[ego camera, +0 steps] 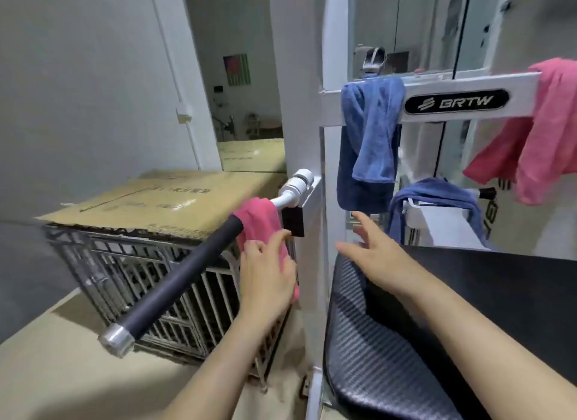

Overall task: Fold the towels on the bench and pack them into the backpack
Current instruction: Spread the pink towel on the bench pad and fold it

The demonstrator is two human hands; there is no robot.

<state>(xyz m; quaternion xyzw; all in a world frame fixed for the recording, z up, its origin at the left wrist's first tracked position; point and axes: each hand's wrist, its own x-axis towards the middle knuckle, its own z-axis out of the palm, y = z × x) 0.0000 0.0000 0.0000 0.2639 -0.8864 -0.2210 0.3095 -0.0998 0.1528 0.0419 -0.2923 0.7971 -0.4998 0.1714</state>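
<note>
A small pink towel (pixel 259 223) hangs over the dark padded handle bar (pixel 175 282) of a white gym machine. My left hand (pixel 265 272) lies against this towel with its fingers spread over the cloth. My right hand (pixel 371 251) hovers open above the black bench pad (pixel 390 351), holding nothing. A blue towel (pixel 371 129) is draped over the machine's white crossbar (pixel 456 102). A second blue towel (pixel 434 191) lies over a lower white part. A larger pink towel (pixel 543 129) hangs at the right end of the crossbar. No backpack is in view.
A metal wire cage (pixel 150 282) topped with flattened cardboard (pixel 162 201) stands to the left of the machine. The white upright post (pixel 309 169) rises between my hands. Behind are mirrors and a grey wall, with beige floor at lower left.
</note>
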